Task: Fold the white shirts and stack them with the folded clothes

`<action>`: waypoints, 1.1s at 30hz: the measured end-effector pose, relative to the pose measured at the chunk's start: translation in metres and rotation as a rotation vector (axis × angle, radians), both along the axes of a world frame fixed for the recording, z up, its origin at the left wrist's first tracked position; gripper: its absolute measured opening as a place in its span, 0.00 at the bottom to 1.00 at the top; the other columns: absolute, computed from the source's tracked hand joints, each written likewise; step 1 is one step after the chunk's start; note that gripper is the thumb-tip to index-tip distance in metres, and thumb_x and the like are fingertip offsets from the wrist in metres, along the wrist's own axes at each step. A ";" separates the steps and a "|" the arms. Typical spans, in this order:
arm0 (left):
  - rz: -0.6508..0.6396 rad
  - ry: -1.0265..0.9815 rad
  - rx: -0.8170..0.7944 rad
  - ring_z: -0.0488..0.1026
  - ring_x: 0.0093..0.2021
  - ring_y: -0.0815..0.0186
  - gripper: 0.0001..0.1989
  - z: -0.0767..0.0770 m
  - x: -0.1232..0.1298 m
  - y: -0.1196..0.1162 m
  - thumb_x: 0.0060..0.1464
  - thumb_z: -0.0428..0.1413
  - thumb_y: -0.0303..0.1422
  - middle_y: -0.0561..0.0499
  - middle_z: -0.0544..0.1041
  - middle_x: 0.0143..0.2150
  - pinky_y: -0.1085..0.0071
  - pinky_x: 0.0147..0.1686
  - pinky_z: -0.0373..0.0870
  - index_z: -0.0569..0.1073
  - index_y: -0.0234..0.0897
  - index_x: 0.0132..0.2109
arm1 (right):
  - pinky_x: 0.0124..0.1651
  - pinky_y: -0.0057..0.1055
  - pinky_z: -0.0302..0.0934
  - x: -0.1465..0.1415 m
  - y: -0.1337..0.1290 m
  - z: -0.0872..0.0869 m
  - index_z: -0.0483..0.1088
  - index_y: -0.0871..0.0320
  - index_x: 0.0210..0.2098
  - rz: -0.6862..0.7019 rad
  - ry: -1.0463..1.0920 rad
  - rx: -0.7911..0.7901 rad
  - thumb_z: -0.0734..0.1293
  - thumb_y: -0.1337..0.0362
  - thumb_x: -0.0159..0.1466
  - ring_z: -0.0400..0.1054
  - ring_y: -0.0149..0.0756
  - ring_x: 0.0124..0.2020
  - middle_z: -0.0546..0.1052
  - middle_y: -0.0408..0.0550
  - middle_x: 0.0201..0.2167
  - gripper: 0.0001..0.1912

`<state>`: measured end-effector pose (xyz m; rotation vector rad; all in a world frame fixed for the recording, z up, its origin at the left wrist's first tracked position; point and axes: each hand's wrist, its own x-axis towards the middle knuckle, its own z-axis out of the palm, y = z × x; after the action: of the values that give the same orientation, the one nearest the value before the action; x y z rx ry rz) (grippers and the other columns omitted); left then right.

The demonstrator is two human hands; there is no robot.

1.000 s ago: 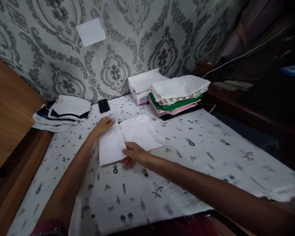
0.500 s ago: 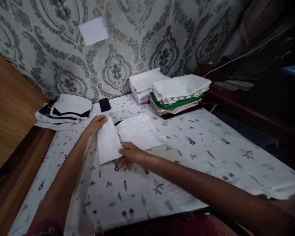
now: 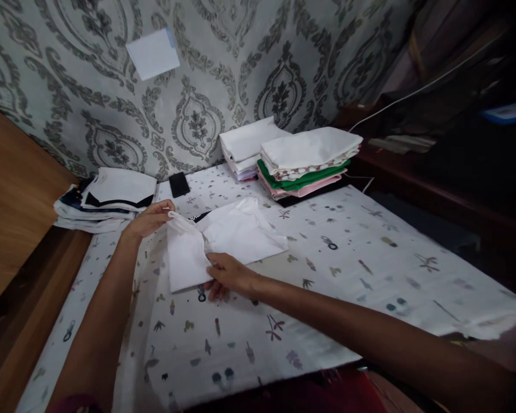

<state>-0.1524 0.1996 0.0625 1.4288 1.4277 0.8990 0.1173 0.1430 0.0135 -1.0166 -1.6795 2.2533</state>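
A white garment [image 3: 245, 232] lies partly folded on the patterned white cloth, with a bit of black showing near its upper edge. My left hand [image 3: 151, 219] pinches the top corner of its folded left part, whose edge is lifted a little. Lower down, my right hand [image 3: 227, 275] grips the right edge of that folded part, thumb above and fingers partly hidden near the cloth.
Folded clothes [image 3: 120, 189] are stacked at the back left beside a black phone [image 3: 179, 184]. Two more piles, a white one [image 3: 245, 143] and a taller one with green and pink layers [image 3: 309, 152], stand near the wall. A wooden panel [image 3: 21, 195] rises at the left.
My left hand has shifted slightly left, and the edge of the folded part now stands up instead of lying flat. My right hand keeps its hold. The view has shifted a little.
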 end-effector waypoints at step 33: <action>0.060 0.113 0.204 0.62 0.24 0.72 0.14 -0.050 0.016 0.014 0.48 0.60 0.42 0.57 0.67 0.26 0.75 0.24 0.57 0.69 0.36 0.35 | 0.50 0.39 0.61 -0.038 0.083 0.014 0.59 0.61 0.62 -0.126 -0.380 1.011 0.62 0.57 0.67 0.71 0.48 0.51 0.78 0.55 0.48 0.26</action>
<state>-0.1360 0.2140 0.0122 1.6168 1.5036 1.0411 0.0793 0.2264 0.0276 -1.2001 -2.3685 0.8735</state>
